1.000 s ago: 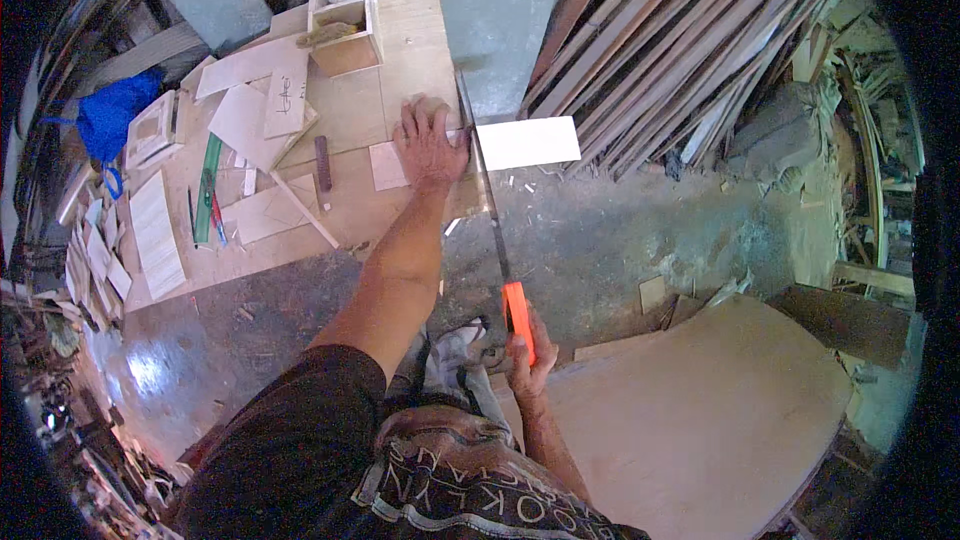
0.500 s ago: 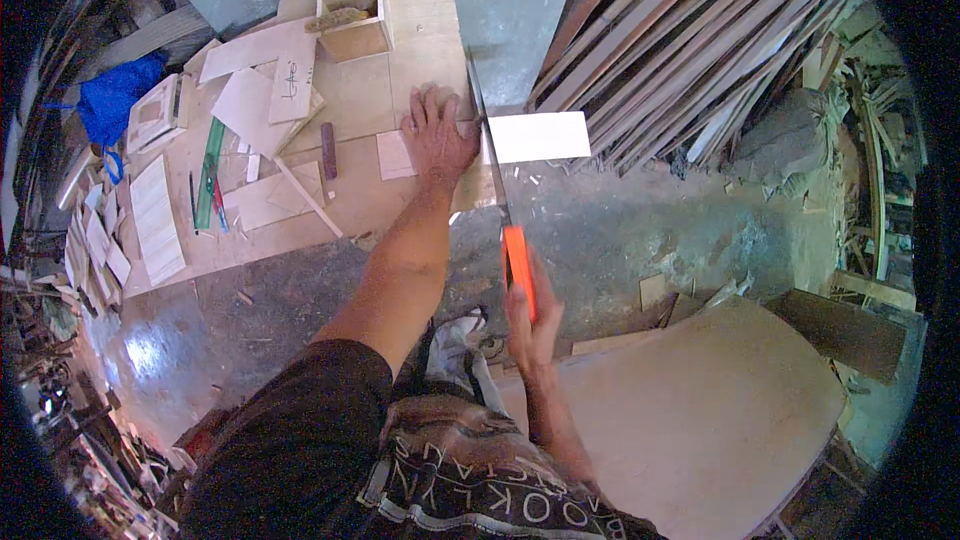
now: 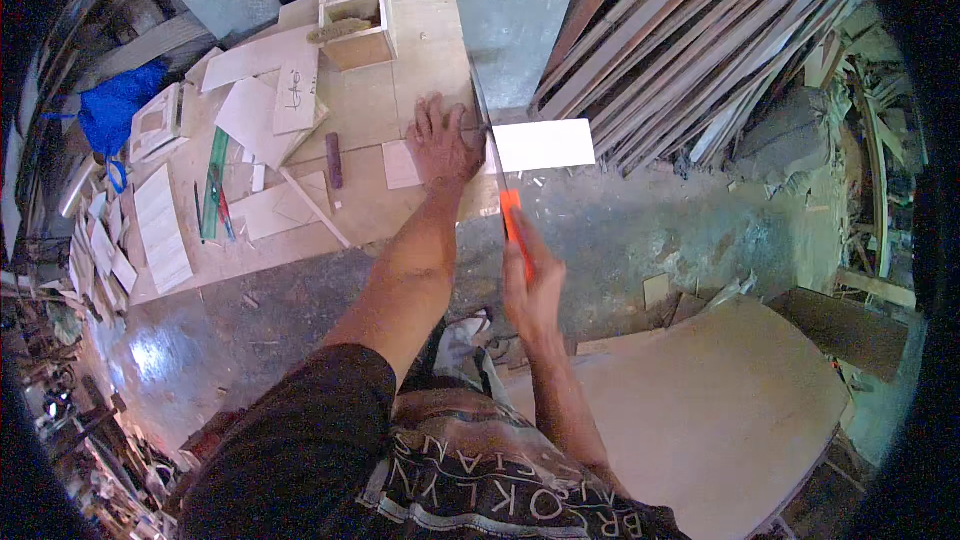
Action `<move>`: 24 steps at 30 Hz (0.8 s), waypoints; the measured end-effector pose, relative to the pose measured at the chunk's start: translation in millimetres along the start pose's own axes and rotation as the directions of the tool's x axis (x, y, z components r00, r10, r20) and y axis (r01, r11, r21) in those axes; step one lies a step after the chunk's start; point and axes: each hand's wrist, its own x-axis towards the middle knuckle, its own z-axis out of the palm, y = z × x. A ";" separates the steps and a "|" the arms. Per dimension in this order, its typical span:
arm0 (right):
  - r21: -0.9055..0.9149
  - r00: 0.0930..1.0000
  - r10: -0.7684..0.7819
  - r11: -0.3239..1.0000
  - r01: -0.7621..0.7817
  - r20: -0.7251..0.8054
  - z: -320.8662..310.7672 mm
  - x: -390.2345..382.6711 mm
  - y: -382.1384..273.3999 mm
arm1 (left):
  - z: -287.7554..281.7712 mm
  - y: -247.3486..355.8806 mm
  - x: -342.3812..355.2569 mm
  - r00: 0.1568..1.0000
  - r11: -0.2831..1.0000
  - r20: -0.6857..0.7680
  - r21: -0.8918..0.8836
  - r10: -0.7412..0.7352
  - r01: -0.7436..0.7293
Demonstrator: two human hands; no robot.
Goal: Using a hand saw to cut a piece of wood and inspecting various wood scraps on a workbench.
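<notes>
My right hand (image 3: 537, 288) is wrapped round the orange handle of a handsaw (image 3: 512, 210). The saw's thin blade points away from me along the workbench's right edge. Left of the blade, my left hand (image 3: 445, 148) presses down with its fingers spread. Beneath it lies a pale board, whose left end (image 3: 402, 164) shows beside the wrist. A bright white piece of board (image 3: 545, 145) juts out past the bench edge on the blade's right side. The blade crosses between this piece and my left hand; the cut itself is too small to make out.
On the workbench (image 3: 425, 50) are an open wooden box (image 3: 358, 35), a green ruler (image 3: 214, 175), a dark reddish stick (image 3: 334, 160) and several thin boards. A blue bag (image 3: 122, 105) lies at far left. Long wood strips (image 3: 680, 50) lean at right, above a large panel (image 3: 690, 410).
My right hand has pushed the handsaw forward, away from me, so its handle is nearer the bench edge. My left hand keeps its place on the board. The view has shifted slightly.
</notes>
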 end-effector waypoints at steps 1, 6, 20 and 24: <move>-0.029 0.993 -0.112 0.993 0.111 -0.031 5.5 -8.7 -4.2 | -4.8 -8.7 1.2 0.999 1.000 0.024 -0.008 -0.023 0.024; 0.098 0.999 0.023 0.995 -0.020 -0.027 -5.0 -44.7 -11.2 | -6.2 -17.6 5.9 0.999 1.000 -0.052 -0.016 -0.014 0.013; -0.153 0.975 -0.199 0.971 0.183 -0.099 2.9 2.4 0.5 | -9.1 -3.2 -0.1 1.000 0.998 0.016 -0.063 -0.011 0.012; -0.047 0.995 -0.045 0.998 0.041 -0.088 16.7 39.0 -22.3 | -3.8 5.4 -2.0 0.997 0.998 0.048 -0.032 0.058 -0.056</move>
